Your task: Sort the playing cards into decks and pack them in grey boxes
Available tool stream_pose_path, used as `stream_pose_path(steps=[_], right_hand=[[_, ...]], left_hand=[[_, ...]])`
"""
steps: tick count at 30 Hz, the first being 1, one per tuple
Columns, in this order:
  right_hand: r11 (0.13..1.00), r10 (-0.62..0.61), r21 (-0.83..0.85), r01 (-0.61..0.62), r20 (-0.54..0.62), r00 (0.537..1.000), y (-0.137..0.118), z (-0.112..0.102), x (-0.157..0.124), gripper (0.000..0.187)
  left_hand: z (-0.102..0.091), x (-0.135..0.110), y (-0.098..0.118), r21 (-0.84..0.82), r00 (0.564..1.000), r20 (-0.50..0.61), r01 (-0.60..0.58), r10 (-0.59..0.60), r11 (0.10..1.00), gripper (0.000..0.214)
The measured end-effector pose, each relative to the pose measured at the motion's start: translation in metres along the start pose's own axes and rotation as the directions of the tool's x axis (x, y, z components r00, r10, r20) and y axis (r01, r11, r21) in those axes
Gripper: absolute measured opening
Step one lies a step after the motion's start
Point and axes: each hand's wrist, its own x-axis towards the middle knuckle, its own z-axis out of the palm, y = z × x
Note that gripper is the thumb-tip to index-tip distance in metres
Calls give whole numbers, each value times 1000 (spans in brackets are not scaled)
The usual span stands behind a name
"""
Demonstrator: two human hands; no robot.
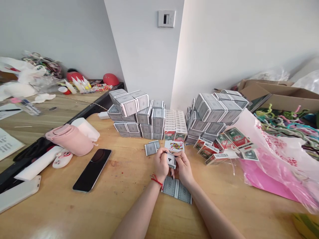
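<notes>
My left hand [160,164] and my right hand [183,167] pinch a small pack of playing cards [171,160] between them, a club pip showing on its top card. Just beyond my fingers lies a face-up court card [174,146], with a small pile of grey-backed cards [152,148] to its left. Under my wrists is a spread of grey-backed cards [176,190]. Stacks of grey card boxes [152,121] rise behind, and loose green boxes [224,144] lie to the right.
The wooden table [119,199] holds a black phone [92,170] and a pink bottle [69,139] on the left. A pink plastic bag [271,166] lies on the right, before a cardboard box [279,93] and tangled coloured pipe cleaners [286,124]. A wall stands behind.
</notes>
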Motion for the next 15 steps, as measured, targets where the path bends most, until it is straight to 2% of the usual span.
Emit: stream_pose_path(steps=[4,8,12,15], right_hand=[[1000,-21,18,20,34,999,0,-2,-3,17],[990,-6,139,-6,83,997,1,-5,-4,22],[974,127,175,-142,97,987,-2,-8,1,30],[951,240,131,-279,251,938,-5,-13,4,38]], left_hand=[[-3,1,-1,9,999,51,-12,12,1000,13],[-7,4,1,147,992,42,-122,117,982,8],[-8,4,5,211,980,60,-199,191,957,8],[-9,3,6,194,980,92,-194,179,962,10]])
